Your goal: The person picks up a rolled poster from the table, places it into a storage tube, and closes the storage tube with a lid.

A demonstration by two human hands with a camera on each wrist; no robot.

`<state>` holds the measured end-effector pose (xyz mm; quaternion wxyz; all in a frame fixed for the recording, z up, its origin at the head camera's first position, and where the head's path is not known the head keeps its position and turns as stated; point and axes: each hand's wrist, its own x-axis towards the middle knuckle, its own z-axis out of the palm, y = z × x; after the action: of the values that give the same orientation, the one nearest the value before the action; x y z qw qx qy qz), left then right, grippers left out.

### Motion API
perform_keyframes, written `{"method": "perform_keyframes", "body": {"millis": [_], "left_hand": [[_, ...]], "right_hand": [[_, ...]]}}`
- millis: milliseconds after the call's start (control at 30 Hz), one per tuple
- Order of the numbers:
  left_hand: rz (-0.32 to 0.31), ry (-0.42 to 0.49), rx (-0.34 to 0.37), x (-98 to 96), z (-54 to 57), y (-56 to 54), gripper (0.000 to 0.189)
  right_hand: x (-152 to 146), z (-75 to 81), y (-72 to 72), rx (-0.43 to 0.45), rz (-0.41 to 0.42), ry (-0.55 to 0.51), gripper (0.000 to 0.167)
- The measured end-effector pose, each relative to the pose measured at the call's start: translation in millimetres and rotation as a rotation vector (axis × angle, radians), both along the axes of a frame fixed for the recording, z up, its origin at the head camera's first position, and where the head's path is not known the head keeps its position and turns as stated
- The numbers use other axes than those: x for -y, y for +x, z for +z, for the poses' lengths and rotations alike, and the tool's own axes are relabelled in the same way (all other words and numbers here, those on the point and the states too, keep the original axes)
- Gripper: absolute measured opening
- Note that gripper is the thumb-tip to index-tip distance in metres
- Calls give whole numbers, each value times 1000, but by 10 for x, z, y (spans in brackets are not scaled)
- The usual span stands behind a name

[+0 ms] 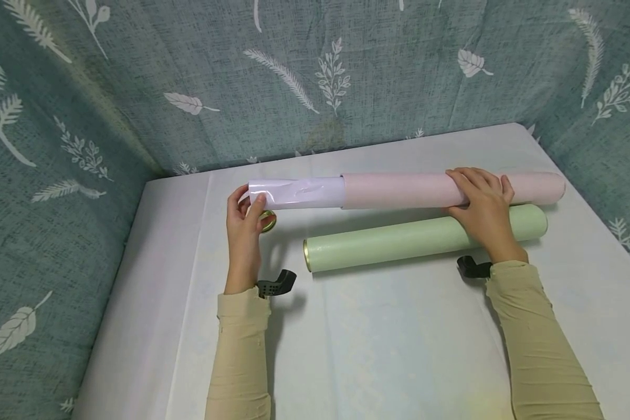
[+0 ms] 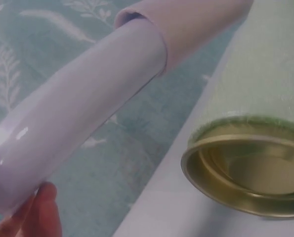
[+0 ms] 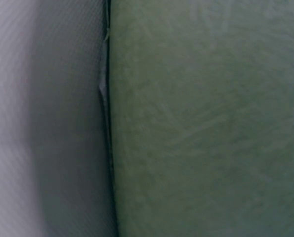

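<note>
In the head view a pink cardboard tube (image 1: 399, 191) lies across the far part of the table, with a glossy pale rolled sheet (image 1: 307, 192) sticking out of its left end. My left hand (image 1: 244, 224) pinches the free end of this roll, thumb in front. My right hand (image 1: 480, 204) grips the pink tube right of its middle, fingers over the top. Just below the left hand's fingertips is a gold ring-shaped lid (image 1: 263, 228); whether the hand touches it I cannot tell. The left wrist view shows the roll (image 2: 82, 98) inside the pink tube's open mouth (image 2: 164, 49).
A pale green tube (image 1: 378, 248) lies in front of the pink one, under the right wrist, its gold metal end (image 2: 226, 207) facing left. Its side (image 3: 206, 123) fills most of the right wrist view. Leaf-patterned curtains (image 1: 294, 87) border the white table (image 1: 378, 350).
</note>
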<state>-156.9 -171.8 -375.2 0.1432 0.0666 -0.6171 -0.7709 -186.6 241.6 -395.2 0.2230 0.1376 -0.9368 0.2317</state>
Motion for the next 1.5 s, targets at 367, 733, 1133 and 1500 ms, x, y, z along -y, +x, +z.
{"method": "perform_keyframes", "body": {"millis": [367, 733, 1133, 1500], "left_hand": [[26, -135, 63, -76, 141, 71, 48], [-43, -204, 76, -108, 170, 83, 48], [-70, -247, 59, -140, 191, 104, 48], [-61, -315, 73, -179, 212, 112, 47]], "right_hand": [[7, 1, 9, 2, -1, 7, 69], [12, 7, 16, -6, 8, -1, 69], [-1, -8, 7, -2, 9, 1, 69], [-4, -6, 7, -3, 12, 2, 69]]}}
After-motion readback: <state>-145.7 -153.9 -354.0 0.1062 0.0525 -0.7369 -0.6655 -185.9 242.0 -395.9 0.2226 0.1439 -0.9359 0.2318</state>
